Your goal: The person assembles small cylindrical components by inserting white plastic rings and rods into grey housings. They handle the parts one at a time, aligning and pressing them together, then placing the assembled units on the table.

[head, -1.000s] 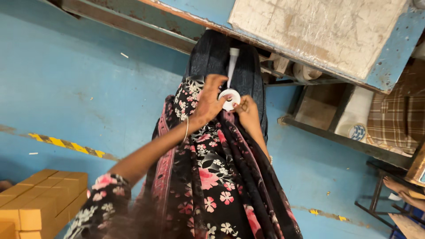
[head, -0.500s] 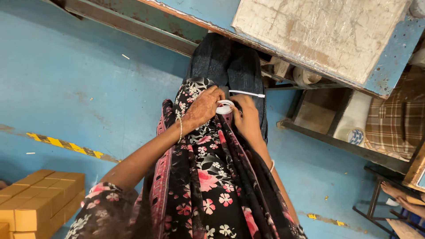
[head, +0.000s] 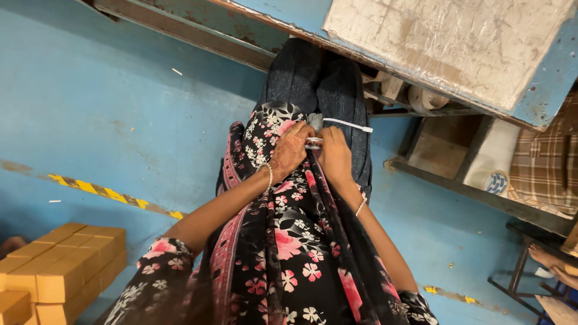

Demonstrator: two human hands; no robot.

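I look down my black floral dress (head: 289, 241) to my lap. My left hand (head: 288, 150) and my right hand (head: 335, 155) meet there, both pinching a small white tape roll (head: 313, 142). A white strip of tape (head: 349, 125) runs out from the roll to the right, over my dark trousers (head: 319, 84). My fingers cover most of the roll. A bracelet sits on each wrist.
A blue workbench with a worn white top (head: 457, 42) stands ahead on the right. Tan cardboard boxes (head: 60, 265) are stacked at the lower left. A yellow-black floor stripe (head: 114, 195) crosses the blue floor. Another person's foot (head: 551, 259) shows at the right edge by a metal frame.
My hands have drawn down toward my body with the roll. The tape strip, first pointing up, now sticks out sideways to the right.
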